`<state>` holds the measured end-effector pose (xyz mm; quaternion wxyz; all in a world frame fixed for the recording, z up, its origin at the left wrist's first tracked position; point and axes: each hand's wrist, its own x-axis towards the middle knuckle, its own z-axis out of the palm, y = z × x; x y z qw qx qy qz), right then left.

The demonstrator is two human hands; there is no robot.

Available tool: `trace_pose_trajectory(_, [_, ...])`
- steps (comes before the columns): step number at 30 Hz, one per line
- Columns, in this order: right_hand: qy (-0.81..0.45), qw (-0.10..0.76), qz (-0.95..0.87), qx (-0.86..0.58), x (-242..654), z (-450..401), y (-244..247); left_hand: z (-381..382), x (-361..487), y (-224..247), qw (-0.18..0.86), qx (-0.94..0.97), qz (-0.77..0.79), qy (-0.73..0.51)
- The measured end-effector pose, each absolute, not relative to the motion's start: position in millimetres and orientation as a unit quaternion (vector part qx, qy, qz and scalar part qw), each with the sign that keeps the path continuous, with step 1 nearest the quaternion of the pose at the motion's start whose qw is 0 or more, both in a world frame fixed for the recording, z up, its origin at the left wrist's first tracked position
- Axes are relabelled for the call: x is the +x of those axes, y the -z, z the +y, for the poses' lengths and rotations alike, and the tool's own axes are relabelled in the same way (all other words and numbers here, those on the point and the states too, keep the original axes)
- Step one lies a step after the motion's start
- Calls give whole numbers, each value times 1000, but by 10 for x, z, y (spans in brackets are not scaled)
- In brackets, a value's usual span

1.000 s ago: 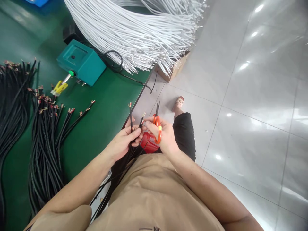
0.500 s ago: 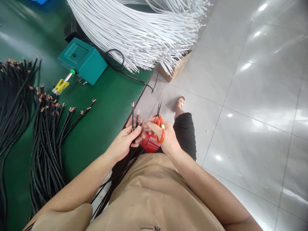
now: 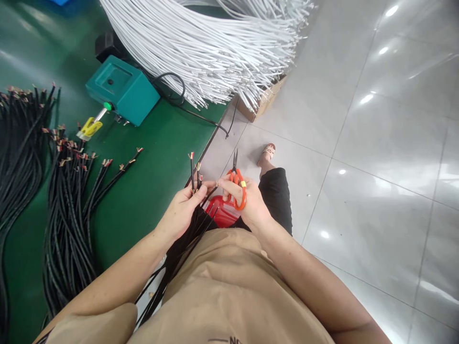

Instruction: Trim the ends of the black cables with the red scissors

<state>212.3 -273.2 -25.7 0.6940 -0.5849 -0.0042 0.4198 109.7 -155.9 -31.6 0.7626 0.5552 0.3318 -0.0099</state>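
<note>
Black cables point(image 3: 192, 173) with stripped ends showing red, white and yellow wires stand up between the fingers of my left hand point(image 3: 182, 210), which is closed round them. Orange-handled scissors point(image 3: 234, 177) hang on my right hand point(image 3: 251, 203), points forward and blades together. The thumb and forefinger of that hand pinch the tip of one black cable point(image 3: 211, 193) that slants up from my lap. Both hands are close together above a red surface point(image 3: 223, 212), with more black cables running down over my lap.
Two bundles of black cables point(image 3: 68, 220) lie on the green table point(image 3: 161, 162) at left. Beyond them are a teal box point(image 3: 124, 91) with a yellow-tipped part point(image 3: 89, 128), and a large bundle of white cables point(image 3: 215, 52) above a cardboard box point(image 3: 265, 100).
The upright cables and my left fingers have shifted slightly left. One cable end now reaches my right fingertips, apart from the others. The scissors have moved slightly.
</note>
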Motion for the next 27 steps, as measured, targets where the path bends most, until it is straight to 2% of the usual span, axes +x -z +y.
trace_pose_trajectory(6, [-438, 695, -4, -571, 2103, -2732, 293, -1523, 1084, 354, 737, 590, 327, 35])
trace_pose_trajectory(12, [-456, 686, -10, -567, 2081, -2752, 296, -1512, 1091, 336, 777, 538, 325, 35])
trace_pose_trajectory(27, [-402, 710, -6, -578, 1992, -2754, 216, -1521, 1106, 316, 790, 512, 337, 20])
